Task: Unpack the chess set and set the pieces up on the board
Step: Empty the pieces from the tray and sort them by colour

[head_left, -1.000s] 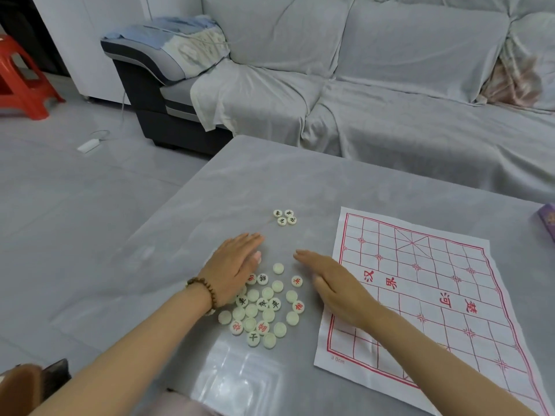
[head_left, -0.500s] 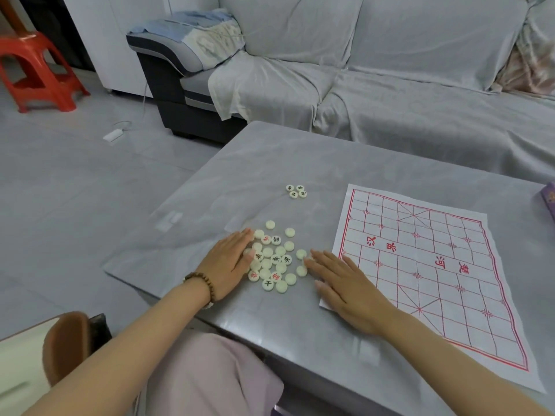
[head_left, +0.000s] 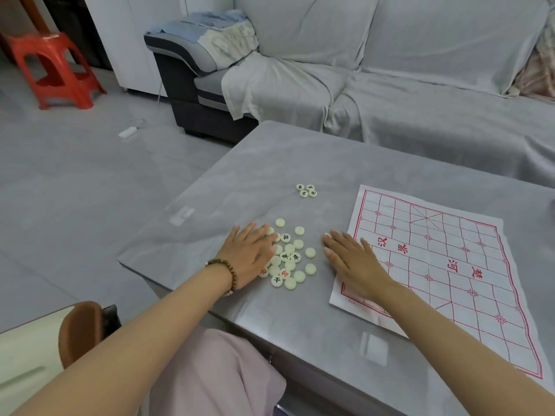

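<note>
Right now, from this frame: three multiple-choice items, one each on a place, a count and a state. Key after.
1. Where does the board lie relative to the big pile of pieces?
A. to its right
B. to its left
C. under it

2. How many pieces are in the small group beyond the pile?
A. two
B. four
C. seven

3. How is the left hand?
A. pinching one piece in the air
B. curled in a fist
C. flat, palm down, on the pile's left edge

Key:
1 A, the red-lined sheet lies to the right of the pile, with no pieces on it.
2 B, four discs sit close together.
3 C, the hand lies spread over the leftmost pieces.
</note>
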{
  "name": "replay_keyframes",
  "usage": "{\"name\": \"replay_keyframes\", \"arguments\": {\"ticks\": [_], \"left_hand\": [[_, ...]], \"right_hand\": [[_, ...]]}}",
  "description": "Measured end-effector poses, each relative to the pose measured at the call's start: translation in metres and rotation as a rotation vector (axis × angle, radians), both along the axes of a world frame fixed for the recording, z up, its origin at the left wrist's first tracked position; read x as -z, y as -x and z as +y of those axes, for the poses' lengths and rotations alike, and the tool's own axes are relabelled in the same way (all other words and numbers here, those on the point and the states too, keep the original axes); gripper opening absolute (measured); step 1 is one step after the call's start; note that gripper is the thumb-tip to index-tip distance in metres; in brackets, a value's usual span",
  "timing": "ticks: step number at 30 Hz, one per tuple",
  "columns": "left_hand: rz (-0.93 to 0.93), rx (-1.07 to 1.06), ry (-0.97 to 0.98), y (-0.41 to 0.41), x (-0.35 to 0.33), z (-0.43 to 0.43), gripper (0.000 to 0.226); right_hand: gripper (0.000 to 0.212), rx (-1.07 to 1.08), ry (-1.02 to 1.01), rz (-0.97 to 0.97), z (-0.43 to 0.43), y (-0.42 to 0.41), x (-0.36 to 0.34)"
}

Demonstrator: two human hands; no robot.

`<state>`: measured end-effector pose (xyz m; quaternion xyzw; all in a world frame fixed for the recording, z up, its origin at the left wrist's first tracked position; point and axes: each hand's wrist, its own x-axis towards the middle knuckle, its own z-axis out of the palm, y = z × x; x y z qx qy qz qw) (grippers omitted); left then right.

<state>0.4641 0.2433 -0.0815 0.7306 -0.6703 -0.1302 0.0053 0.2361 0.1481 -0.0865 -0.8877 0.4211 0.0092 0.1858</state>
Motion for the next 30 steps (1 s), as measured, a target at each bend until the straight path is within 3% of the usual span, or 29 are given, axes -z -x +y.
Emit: {"name": "replay_keyframes", "arguments": {"ticks": [16,22,27,30], "left_hand": [[0.033,-0.155,0.017,-0.051,0.003,-0.069,0.051],[0.104,-0.079,0.116,-0.07,0.013,-0.056,0.05],[0.153,-0.017,0.136,-0.076,0.016,-0.032,0.078],[0.107,0.078,0.195,-0.078,0.013,-0.017,0.089]], "right_hand": [[0.051,-0.061,-0.044,-0.078,-0.054,-0.095,0.0],[0.048,-0.159,-0.053,-0.104,-0.051,-0.138,-0.002],[0.045,-0.254,-0.131,-0.183,-0.042,-0.135,0.0],[0.044,-0.194,-0.078,-0.311,-0.044,-0.117,-0.005]]}}
